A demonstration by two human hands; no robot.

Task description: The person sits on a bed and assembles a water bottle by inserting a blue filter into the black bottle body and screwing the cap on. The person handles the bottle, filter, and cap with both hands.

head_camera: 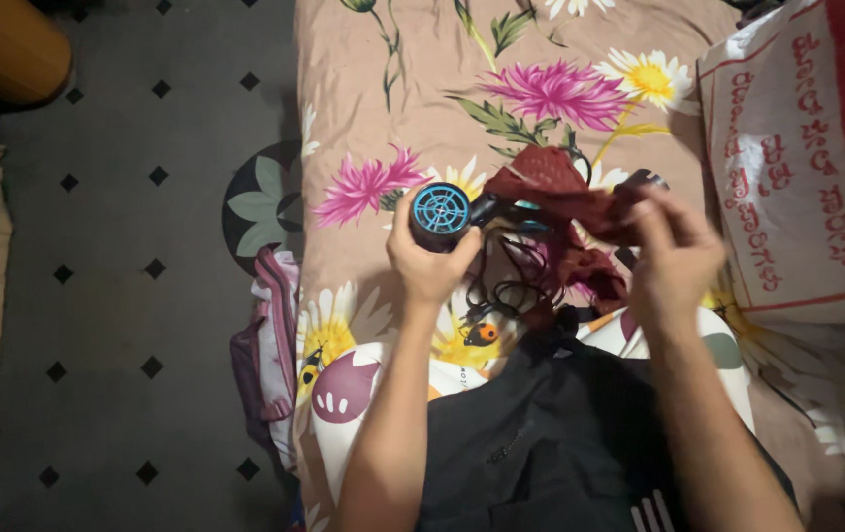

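The left hand [429, 258] is curled around the round blue-grilled end of a small hair dryer [442, 214], holding it above the middle of the bed [363, 118]. The right hand [674, 258] pinches a dark red cloth [560, 192] draped over the dryer's other end. The black cord [501, 281] hangs loose below. The work looks like separating cloth from dryer; next the cloth needs lifting clear of the cord.

Single head-worn view, aimed steeply down, held close over the floral bedsheet [413, 108]; tiled floor [147, 246] is taken in at left, probably dim.
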